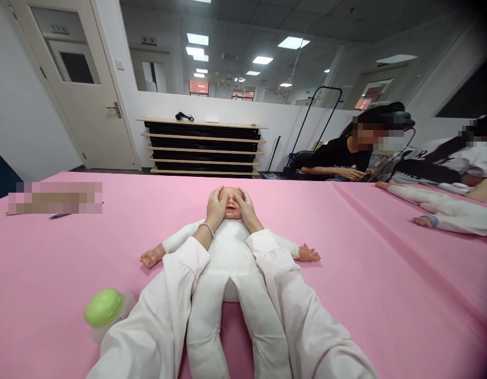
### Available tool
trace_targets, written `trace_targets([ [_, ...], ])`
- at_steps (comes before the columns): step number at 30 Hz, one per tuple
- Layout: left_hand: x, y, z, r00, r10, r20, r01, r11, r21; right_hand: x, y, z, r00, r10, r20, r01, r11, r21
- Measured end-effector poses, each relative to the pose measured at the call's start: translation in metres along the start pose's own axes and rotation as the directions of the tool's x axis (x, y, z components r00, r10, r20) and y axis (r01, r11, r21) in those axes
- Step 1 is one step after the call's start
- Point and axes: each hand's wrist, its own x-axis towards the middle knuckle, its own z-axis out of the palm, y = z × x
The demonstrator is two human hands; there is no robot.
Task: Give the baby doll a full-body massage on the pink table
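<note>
A baby doll (233,252) with a soft white cloth body lies on its back, arms spread out and legs toward me. My left hand (216,208) cups one side of its head, and a beaded bracelet circles that wrist. On the other side, my right hand (248,209) curves around the head. Both thumbs lie on the face near the eyes, so the eyes are covered, while the nose and open mouth show between my hands. The fingertips behind the head's sides are partly hidden. Beside my left forearm stands a whitish container with a green lid (104,308).
A pink cloth (346,295) covers the table. A blurred flat item (56,199) lies at the far left. At right, another doll (436,205) lies near two seated people (338,155). A low shelf unit (204,147) stands behind the table, with a blue-framed trolley (306,126) nearby.
</note>
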Motion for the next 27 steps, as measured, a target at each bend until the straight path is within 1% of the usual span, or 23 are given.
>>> trace_targets([
  [7, -0.0009, -0.0010, 0.0002, 1.000, 0.015, 0.008, -0.015, 1.000, 0.005, 0.0013, 0.0015, 0.0008, 1.000, 0.000, -0.016, 0.000, 1.000, -0.019],
  [12, 0.0023, -0.0035, 0.0022, 1.000, -0.024, -0.008, 0.024, 1.000, -0.017, 0.0056, 0.0074, 0.0006, 0.999, 0.008, -0.044, -0.009, 1.000, -0.017],
  [16, 0.0033, -0.0037, 0.0022, 0.999, -0.033, -0.002, 0.033, 0.999, -0.027, 0.0048, 0.0063, 0.0000, 0.999, 0.004, -0.042, -0.004, 1.000, -0.014],
  [22, 0.0005, -0.0021, 0.0010, 1.000, 0.022, 0.003, -0.022, 1.000, -0.002, 0.0004, 0.0013, -0.0007, 1.000, -0.014, -0.007, 0.014, 1.000, -0.011],
  [27, 0.0009, -0.0019, 0.0015, 1.000, 0.011, 0.000, -0.011, 1.000, -0.008, 0.0025, 0.0059, -0.0008, 1.000, -0.012, -0.019, 0.011, 1.000, -0.017],
])
